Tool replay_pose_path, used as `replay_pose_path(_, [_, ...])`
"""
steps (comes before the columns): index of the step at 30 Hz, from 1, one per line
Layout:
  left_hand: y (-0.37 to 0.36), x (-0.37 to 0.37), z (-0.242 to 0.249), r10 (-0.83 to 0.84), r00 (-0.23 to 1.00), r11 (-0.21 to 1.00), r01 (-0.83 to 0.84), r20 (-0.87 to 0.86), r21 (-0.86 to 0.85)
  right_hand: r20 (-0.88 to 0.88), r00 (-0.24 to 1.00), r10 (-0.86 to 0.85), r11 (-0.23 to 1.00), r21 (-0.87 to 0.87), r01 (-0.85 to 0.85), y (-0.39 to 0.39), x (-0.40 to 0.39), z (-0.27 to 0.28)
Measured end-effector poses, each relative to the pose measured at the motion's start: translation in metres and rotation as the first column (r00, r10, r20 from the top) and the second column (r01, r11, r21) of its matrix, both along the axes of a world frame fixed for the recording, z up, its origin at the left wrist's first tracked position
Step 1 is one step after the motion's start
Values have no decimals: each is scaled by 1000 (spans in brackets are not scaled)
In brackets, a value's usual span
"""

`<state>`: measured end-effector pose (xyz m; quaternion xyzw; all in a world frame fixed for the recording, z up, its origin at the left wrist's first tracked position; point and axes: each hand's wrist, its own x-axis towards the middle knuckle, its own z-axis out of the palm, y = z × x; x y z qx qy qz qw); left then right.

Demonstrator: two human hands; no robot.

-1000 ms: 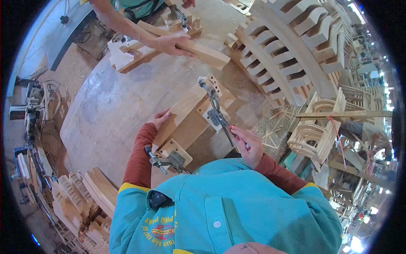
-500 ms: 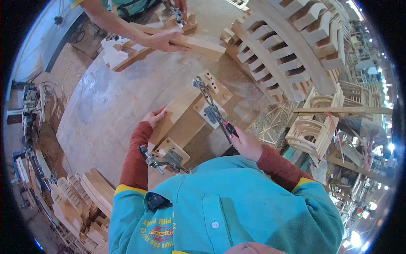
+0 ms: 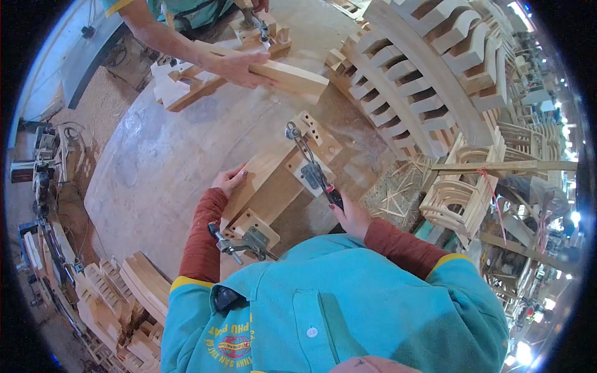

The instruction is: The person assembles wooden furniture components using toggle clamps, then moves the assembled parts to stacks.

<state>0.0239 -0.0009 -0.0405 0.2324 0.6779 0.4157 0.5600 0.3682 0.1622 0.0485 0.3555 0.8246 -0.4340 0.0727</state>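
Observation:
A flat wooden board (image 3: pixel 261 171) lies at a slant in a wooden jig on the table in front of me. My left hand (image 3: pixel 231 179) holds the board's left edge, thumb over its upper face. My right hand (image 3: pixel 352 214) is closed round the dark and red handle of a toggle clamp (image 3: pixel 313 173), mounted on a pale block at the jig's upper right. The clamp's arm reaches up and left to the board's far end. A second toggle clamp (image 3: pixel 254 241) sits on another block near my chest, partly hidden by my shirt.
Across the table (image 3: pixel 149 155), a co-worker's hand (image 3: pixel 239 67) holds a wooden piece (image 3: pixel 295 79) over another jig (image 3: pixel 186 90). Slatted curved wooden parts (image 3: pixel 413 81) are stacked at right, above curved frames (image 3: pixel 457 193). More wooden pieces (image 3: pixel 146 280) lie at lower left.
My right hand has shifted slightly left on the clamp handle, which has moved a little. My left hand stays on the board. The whole view has dropped slightly.

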Motion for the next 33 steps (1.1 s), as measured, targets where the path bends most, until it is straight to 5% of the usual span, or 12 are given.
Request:
replay_pose_path(5, [3, 0, 7, -11, 999, 1000, 12, -44, 22, 36, 998, -50, 982, -178, 55, 13, -20, -39])
replay_pose_path(8, [2, -2, -4, -1, 997, 999, 3, -76, 32, -108, 994, -7, 1000, 16, 9, 11, -18, -42])
replay_pose_path(11, [2, -1, 4, -7, 999, 1000, 7, -44, 4, -16, 994, -104, 946, -309, 94, 12, -19, -38])
replay_pose_path(15, [3, 1, 12, -18, 998, 999, 21, -61, 35, -75, 972, -224, 950, -237, 201, 3, -12, -84])
replay_pose_path(17, [4, 4, 16, 24, 988, 997, -13, -154, 70, -98, 985, -140, 983, -135, 127, 6, -19, -65])
replay_pose_path(20, [-27, -34, -69, 368, 925, 898, -328, -90, 294, -182, 976, -121, 979, -186, 87, 11, -17, -80])
replay_pose_path(22, [-46, -30, -27, 791, 603, 500, -735, 102, 458, -111, 983, -148, 968, -218, 122, 12, -17, -82])
replay_pose_path(24, [-100, -21, 19, 912, 397, 349, -882, 103, 316, -101, 977, -189, 947, -284, 153, 9, -16, -83])
replay_pose_path(26, [-188, -9, 9, 751, 617, 563, -784, 233, 261, -146, 962, -229, 920, -356, 165, 8, -18, -81])
replay_pose_path(30, [-162, 137, 159, 659, 705, 722, -494, 263, -485, -124, 967, -223, 903, -399, 157, 9, -18, -75])
replay_pose_path(31, [-163, 157, 140, 731, 601, 663, -517, 323, -541, -104, 970, -220, 899, -407, 161, 11, -18, -88])
replay_pose_path(33, [-154, 198, 91, 767, 592, 639, -670, 247, -378, -141, 972, -186, 920, -373, 122, 13, -16, -109])
